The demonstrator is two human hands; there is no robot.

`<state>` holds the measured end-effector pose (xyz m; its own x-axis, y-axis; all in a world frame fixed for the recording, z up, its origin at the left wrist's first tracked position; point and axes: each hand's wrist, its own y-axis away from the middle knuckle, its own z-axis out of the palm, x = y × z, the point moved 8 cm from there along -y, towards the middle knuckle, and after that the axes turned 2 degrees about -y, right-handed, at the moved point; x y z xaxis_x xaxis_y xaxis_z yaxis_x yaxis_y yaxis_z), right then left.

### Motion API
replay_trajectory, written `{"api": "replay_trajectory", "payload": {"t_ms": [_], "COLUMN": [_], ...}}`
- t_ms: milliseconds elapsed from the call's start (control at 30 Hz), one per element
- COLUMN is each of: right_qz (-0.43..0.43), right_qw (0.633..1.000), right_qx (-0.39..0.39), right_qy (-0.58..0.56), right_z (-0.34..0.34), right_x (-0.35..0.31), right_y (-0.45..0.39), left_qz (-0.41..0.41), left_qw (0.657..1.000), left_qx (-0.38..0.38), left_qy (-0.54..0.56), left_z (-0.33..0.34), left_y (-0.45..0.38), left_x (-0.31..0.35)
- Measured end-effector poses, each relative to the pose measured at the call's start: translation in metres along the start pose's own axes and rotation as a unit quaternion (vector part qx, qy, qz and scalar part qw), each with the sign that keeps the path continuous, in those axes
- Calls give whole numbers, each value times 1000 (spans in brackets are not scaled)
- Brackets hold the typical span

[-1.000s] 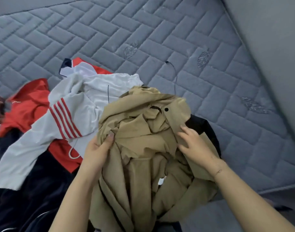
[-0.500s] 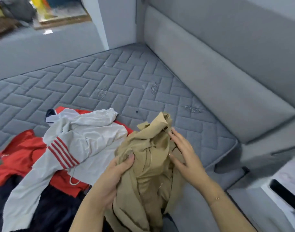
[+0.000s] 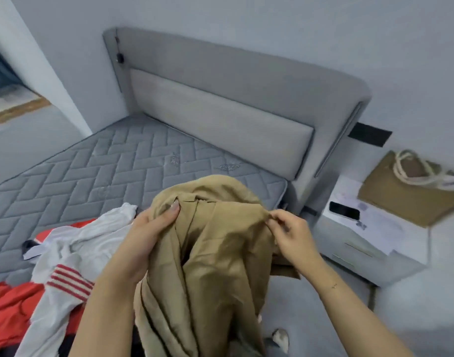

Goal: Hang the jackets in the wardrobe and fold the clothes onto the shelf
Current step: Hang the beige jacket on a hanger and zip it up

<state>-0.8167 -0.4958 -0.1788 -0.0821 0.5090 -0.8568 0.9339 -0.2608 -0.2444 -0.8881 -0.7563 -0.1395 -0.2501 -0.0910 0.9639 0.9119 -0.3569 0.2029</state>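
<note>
A tan jacket (image 3: 215, 253) hangs bunched in front of me, lifted off the bed. My left hand (image 3: 153, 228) grips its collar area on the left, thumb on top. My right hand (image 3: 290, 233) pinches the fabric edge on the right between fingertips. A white top with red stripes (image 3: 74, 258) lies crumpled on the grey quilted mattress (image 3: 112, 166) at lower left, over a red garment (image 3: 7, 307). No wardrobe or shelf is in view.
A grey padded headboard (image 3: 220, 109) stands behind the mattress. To the right is a white nightstand (image 3: 370, 243) with a black phone (image 3: 344, 210), papers and a tan tote bag (image 3: 406, 191). A doorway opens at far left.
The jacket has been raised off the bed and the view has tilted up toward the headboard. My right hand shifted from flat on the fabric to a pinch at its edge.
</note>
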Motion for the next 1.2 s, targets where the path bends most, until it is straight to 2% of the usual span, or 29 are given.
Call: {"api": "replay_trajectory", "payload": {"t_ms": [133, 233, 333, 433, 633, 800, 933, 1133, 1200], "right_qz": [51, 99, 137, 176, 208, 232, 263, 257, 247], "right_qw": [993, 975, 946, 890, 778, 716, 654, 518, 473], "right_qx": [101, 166, 218, 294, 458, 552, 649, 785, 823], "right_qy": [-41, -113, -198, -300, -376, -360, -287, -220, -193], "right_z": [-91, -151, -203, -255, -342, -395, -432, -471, -479], "right_x": [-1, 11, 25, 48, 82, 96, 95, 66, 51], "right_y": [46, 88, 140, 209, 350, 450, 532, 618, 636], "left_qz": [41, 57, 30, -34, -98, -114, -133, -133, -132], "left_qw": [992, 983, 983, 965, 915, 866, 818, 704, 655], "left_qx": [44, 8, -100, -245, -384, -482, -551, -687, -734], "left_qy": [-115, -174, -152, -90, -70, -65, -98, -117, -122], "left_z": [61, 124, 197, 286, 449, 554, 633, 735, 764], "left_y": [-5, -3, 7, 31, 96, 157, 211, 283, 306], "left_x": [0, -4, -19, -38, -87, -118, -146, -173, -179]}}
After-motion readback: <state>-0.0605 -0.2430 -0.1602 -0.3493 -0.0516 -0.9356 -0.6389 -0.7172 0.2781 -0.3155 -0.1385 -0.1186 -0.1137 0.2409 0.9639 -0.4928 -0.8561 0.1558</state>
